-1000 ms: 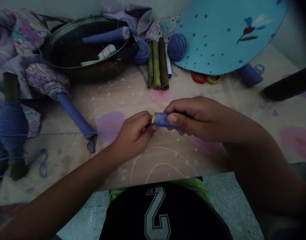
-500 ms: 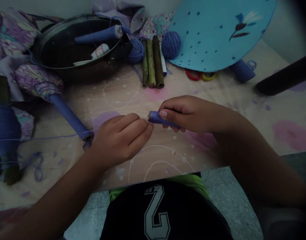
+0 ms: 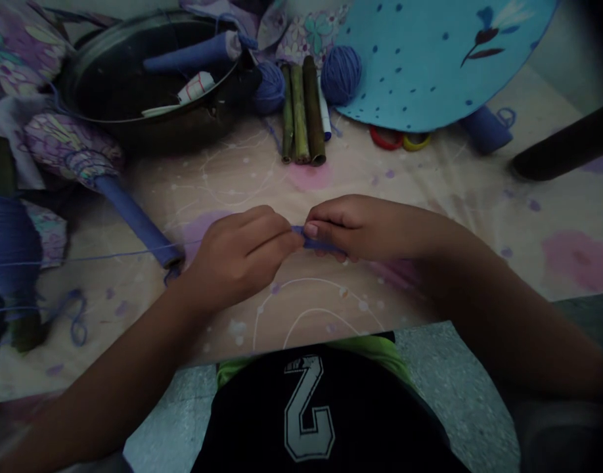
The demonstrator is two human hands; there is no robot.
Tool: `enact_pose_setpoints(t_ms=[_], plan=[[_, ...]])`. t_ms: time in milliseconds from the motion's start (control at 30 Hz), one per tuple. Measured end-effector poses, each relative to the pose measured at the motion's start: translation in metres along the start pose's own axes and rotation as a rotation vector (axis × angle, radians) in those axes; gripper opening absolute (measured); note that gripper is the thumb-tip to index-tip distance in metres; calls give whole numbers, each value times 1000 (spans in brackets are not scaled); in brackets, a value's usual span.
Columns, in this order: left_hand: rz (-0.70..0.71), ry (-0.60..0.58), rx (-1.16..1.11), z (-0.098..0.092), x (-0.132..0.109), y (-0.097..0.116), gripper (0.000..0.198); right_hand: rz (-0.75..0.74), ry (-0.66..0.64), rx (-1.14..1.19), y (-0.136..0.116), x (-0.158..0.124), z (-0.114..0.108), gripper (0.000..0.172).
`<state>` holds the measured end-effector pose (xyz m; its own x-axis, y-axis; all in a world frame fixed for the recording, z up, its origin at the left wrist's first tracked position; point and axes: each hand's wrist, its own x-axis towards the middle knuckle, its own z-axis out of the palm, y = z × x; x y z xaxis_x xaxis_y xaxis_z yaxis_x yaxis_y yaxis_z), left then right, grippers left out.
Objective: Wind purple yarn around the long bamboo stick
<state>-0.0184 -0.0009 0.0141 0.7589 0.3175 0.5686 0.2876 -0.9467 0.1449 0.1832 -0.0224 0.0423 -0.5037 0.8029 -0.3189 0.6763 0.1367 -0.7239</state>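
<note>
Near the middle of the table, my right hand (image 3: pixel 353 226) is closed around a small stick wound with blue yarn (image 3: pixel 326 246). My left hand (image 3: pixel 249 253) is pinched at the stick's left end, its fingertips covering that end. A strand of blue yarn (image 3: pixel 119 255) runs from my left hand to a large yarn-wrapped stick (image 3: pixel 12 246) at the left edge. Whether the strand lies between my left fingertips is hidden. Left of my left hand lies a blue tube (image 3: pixel 136 220) with a floral cloth bundle (image 3: pixel 72 148) on its far end.
Behind my hands are bamboo pieces (image 3: pixel 300 115), two yarn balls (image 3: pixel 341 74), a dark pan (image 3: pixel 168 135) holding a blue cone, and a light-blue dotted board (image 3: pixel 420 72). Red-handled scissors (image 3: pixel 386 138) lie under the board. A dark rod (image 3: pixel 562 148) juts in from the right.
My left hand has moved up onto the stick's left end, which showed before and is now covered. The view has shifted slightly, so the table items sit higher in it.
</note>
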Motion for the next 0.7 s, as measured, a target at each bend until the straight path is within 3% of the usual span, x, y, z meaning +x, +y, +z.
enact_pose_setpoints(t_ms=[133,367,567,700], plan=[[1,-6,-35,2,3,-1,7,-28,12,-132,-1,0,2,31],[-167,-207,-237,-3,11,-8,17,-95,-60,-195,-1,0,6,30],[-261,-419,-568,-5,13,-18,21,-262,-106,-105,-1,-2,15,25],[-425,-405,-814,-3,9,-19,23,-243,-51,-41,-4,-6,12,24]])
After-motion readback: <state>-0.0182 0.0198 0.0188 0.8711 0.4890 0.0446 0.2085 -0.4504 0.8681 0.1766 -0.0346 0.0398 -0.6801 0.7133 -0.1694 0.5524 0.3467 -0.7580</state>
